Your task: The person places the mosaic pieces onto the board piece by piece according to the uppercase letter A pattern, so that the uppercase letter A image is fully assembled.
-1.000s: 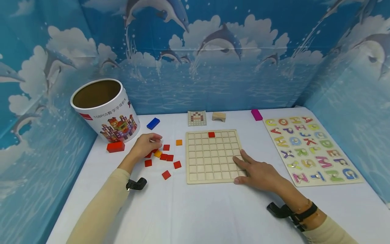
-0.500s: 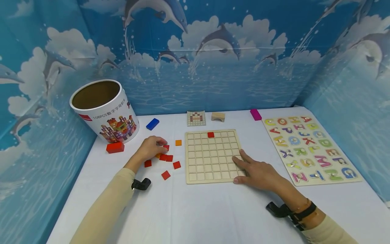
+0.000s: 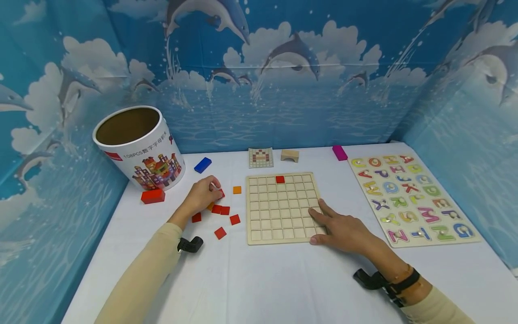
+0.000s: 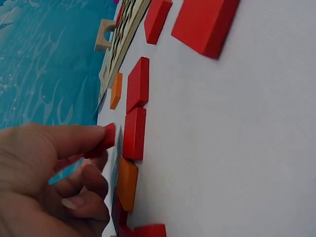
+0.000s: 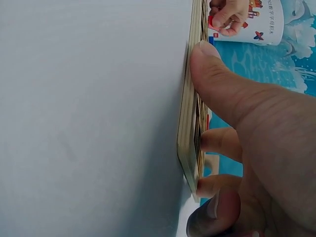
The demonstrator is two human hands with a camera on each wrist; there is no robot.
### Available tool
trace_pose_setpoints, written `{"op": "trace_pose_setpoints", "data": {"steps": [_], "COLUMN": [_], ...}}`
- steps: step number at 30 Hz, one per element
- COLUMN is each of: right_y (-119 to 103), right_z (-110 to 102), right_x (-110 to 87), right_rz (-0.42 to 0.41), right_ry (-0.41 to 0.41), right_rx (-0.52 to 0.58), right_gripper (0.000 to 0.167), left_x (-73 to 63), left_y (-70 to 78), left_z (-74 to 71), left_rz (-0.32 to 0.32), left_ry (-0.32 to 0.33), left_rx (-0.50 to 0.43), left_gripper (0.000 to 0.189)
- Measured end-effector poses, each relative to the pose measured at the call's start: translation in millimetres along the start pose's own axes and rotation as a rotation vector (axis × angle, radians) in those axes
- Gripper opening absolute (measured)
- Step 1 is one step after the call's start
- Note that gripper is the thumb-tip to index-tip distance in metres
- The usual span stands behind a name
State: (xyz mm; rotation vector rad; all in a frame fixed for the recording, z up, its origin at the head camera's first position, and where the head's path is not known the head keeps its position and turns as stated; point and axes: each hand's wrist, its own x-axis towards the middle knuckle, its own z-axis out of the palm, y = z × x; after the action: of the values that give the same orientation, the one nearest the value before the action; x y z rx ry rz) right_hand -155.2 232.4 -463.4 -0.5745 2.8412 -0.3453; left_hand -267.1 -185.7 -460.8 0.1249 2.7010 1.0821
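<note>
My left hand [image 3: 201,194] pinches a small red square tile [image 4: 110,136] between thumb and fingers, close over the loose tiles. Around it on the white cloth lie several red tiles [image 3: 220,232] and an orange tile [image 4: 128,183], partly hidden by the hand in the head view. Another orange tile [image 3: 237,190] lies nearer the wooden grid board [image 3: 277,209]. One red tile [image 3: 280,179] sits in the board's top row. My right hand [image 3: 344,230] rests on the board's right edge with fingers spread; its thumb lies at the near corner.
A white printed bucket [image 3: 155,157] stands at the back left, a red block [image 3: 153,196] before it. Along the back are a blue block [image 3: 203,164], a pattern card [image 3: 261,158], a wooden arch block [image 3: 289,155] and a magenta block [image 3: 340,152]. An alphabet board [image 3: 378,217] lies right.
My left hand has moved right across the tile pile and now holds a red tile from its upper right. The right hand stays on the board.
</note>
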Motion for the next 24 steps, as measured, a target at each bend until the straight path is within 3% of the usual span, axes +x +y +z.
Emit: {"op": "trace_pose_setpoints", "data": {"steps": [6,9,12,18,24], "right_y": [2,2,3,2,0], "right_z": [0,0,0,0,0], "right_x": [-0.9,-1.1,-1.3,-1.5,-1.5], "right_rz": [0.006,0.005,0.007,0.008,0.005], "right_ry": [0.001,0.004,0.002,-0.007,0.0], "right_rx": [0.001,0.003,0.007,0.013,0.011], "right_gripper": [0.094,0.094,0.094,0.093,0.092], "left_x": [7.9,14.9,19.8,26.7,30.2], "left_y": [21.5,35.4,51.8,80.1,92.4], "left_z": [9.9,21.5,37.0,67.8,84.3], "left_rz": [-0.023,-0.023,-0.018,-0.001,0.05], "left_ry": [0.013,0.006,0.003,-0.022,-0.056], "left_rx": [-0.212,-0.332,-0.393,-0.359,-0.297], "left_gripper": [0.03,0.032,0.032,0.033,0.034]}}
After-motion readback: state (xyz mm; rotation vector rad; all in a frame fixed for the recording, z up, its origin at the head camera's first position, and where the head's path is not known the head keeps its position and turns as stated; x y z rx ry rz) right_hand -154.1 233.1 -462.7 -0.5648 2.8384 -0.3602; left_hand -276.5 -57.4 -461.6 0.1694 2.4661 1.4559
